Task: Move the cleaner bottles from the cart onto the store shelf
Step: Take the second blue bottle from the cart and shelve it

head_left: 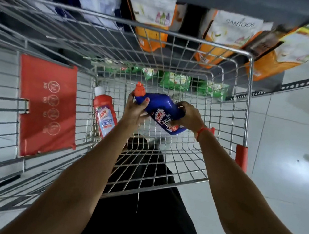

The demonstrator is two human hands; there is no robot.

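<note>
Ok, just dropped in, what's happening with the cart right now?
A person is holding a blue cleaner bottle over the wire cart with both hands: the left hand grips it near the orange cap, the right hand holds the lower body. A red cleaner bottle is still in the cart, leaning against its left wall. The store shelf with pouches sits just beyond the cart.

I hold a blue bottle (159,110) with an orange cap tilted at frame centre; a red bottle (104,112) leans left of it.
</note>
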